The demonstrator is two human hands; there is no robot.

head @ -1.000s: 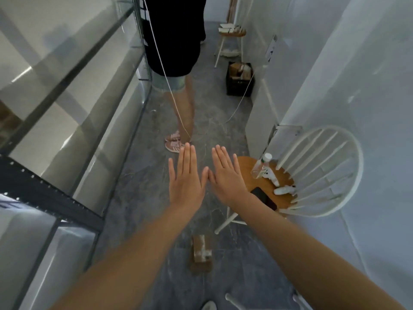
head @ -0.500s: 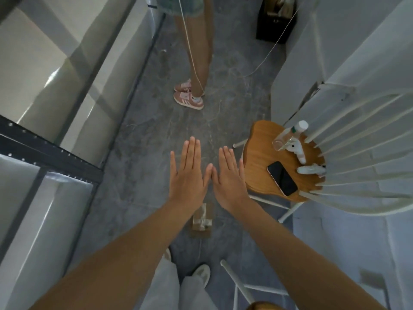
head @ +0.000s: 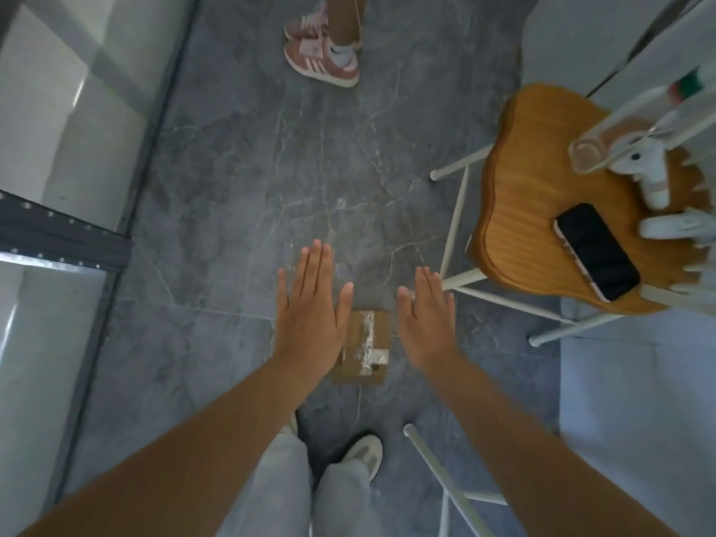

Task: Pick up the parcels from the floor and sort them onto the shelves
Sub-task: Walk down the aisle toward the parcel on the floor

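Below, a small brown cardboard parcel sealed with clear tape lies on the grey marble floor, between the flat, empty left hand and right hand.

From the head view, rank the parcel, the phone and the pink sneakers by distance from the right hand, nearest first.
1. Parcel: on the floor, just left of the right hand.
2. Phone: on the wooden chair seat, to the right.
3. Pink sneakers: far ahead, by another person's feet.

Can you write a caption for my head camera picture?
Two open hands, left hand and right hand, reach toward a taped parcel on the floor.
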